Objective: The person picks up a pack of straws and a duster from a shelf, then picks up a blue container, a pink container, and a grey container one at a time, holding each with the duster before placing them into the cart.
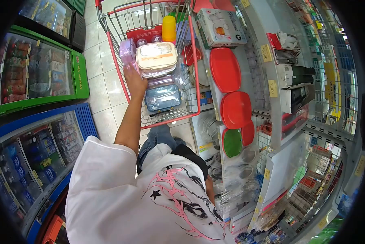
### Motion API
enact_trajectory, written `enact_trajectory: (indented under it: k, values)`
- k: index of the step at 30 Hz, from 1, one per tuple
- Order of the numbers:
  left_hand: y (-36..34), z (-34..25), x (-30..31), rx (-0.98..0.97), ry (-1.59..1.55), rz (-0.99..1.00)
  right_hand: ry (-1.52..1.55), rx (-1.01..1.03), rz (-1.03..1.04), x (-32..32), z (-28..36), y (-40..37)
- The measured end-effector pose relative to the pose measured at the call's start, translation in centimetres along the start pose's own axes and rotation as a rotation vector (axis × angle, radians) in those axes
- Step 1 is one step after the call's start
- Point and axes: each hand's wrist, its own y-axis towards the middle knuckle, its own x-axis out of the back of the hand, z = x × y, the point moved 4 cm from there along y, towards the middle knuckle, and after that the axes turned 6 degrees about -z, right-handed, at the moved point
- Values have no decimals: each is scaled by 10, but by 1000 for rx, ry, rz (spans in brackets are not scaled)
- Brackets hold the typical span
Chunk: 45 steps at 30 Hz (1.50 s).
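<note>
Around the shopping cart [170,120], we are listing the largest fixtures first: a shelf rack [276,126] is standing to its right, a green-framed cooler [83,75] to its left. On the rack, just right of the cart, red dishes [225,70] are lying in a row, likely laid out for easy viewing. Inside the cart, a cream-lidded box [156,55] is resting near the middle and a blue box [163,97] is lying at the near end, both lid up, we are judging, for stability. A purple pack [127,49] is leaning by the cart's left side, presumably using the wires as support. The left hand [136,81] is resting inside the cart's left rim, its fingers meeting the pack; we are not managing to tell whether they are gripping it. The right hand is lying out of sight, fingers undeterminable.
</note>
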Motion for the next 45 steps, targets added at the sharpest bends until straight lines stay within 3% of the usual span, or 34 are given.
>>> enact_trajectory:
  k: [2,3,5,9,11,13,14,15,16,17,18,19,20,22,23,24,25,26,27,28,30,31,32,33,34,35,36,37,38,41,42,43,44,45]
  values:
    - [-4,12,-4,177,-196,-148,-29,33,60,-4,-8,4]
    - [-1,12,-1,174,-194,-150,-26,34,62,-4,-8,4]
    - [7,11,-1,229,-44,-1,-13,6,74,-5,-9,3]
    - [1,0,10,203,-6,5,153,36,83,-8,-40,11]
    - [0,-8,13,220,46,73,-28,40,82,-12,-67,24]
    - [5,5,-18,237,-54,17,-187,60,31,-11,-112,61]
    - [12,21,-55,208,-35,167,-573,366,29,-20,-214,120]
    - [15,21,-58,261,-172,275,-338,216,14,-7,-77,43]
    - [16,20,-61,251,-134,190,-411,272,28,-11,-72,45]
    - [20,33,-80,263,-179,180,-520,560,66,-16,-89,60]
    - [15,17,-53,301,-60,164,-281,257,83,-18,-96,67]
    - [21,29,-71,292,-107,193,-220,308,111,-18,-85,67]
    - [18,21,-53,357,-114,125,-177,58,92,-22,-82,64]
    - [7,-17,11,363,-27,51,-34,35,65,-29,-89,75]
    - [4,-26,28,349,-12,1,30,-83,69,-33,-91,80]
    - [0,-34,42,352,-60,-44,-7,-97,40,-32,-81,75]
    - [-4,-41,56,355,-105,-84,-80,46,70,-36,-93,90]
    - [-9,-46,70,329,-175,-128,-176,-107,67,-29,-49,61]
    - [-14,-50,87,304,-241,-169,-577,511,138,-52,-138,139]
    - [-20,-59,108,286,-306,-220,-501,455,130,-52,-133,147]
    - [-28,-64,137,183,-447,-286,-409,408,126,-48,-107,121]
    - [-26,-67,143,175,-440,-296,-90,59,143,-33,-22,77]
    - [-24,-76,152,-5,-659,-253,-242,181,175,-40,-40,123]
    - [-27,-79,162,-175,-858,-199,-110,481,82,-35,-29,129]
    - [-28,-98,184,-162,-976,-130,-125,500,61,-27,-1,133]
    - [-43,-110,202,-53,-1143,51,-162,723,17,-20,27,129]
    - [-57,-133,234,-3,-1435,216,172,432,48,-2,113,63]
    - [-65,-155,255,-57,-1683,367,265,556,61,10,178,20]
    - [-69,-173,267,-159,-1734,412,468,632,101,16,219,-5]
    - [-91,-215,309,-239,-1862,607,670,822,283,34,312,-81]
    - [-95,-221,304,-325,-1876,612,677,820,274,35,326,-92]
    - [-99,-228,301,-416,-1891,618,665,952,256,37,341,-104]
    - [-105,-232,300,-402,-1900,650,649,1084,237,39,349,-112]
    - [-108,-236,301,-408,-1897,666,657,1081,224,41,351,-112]
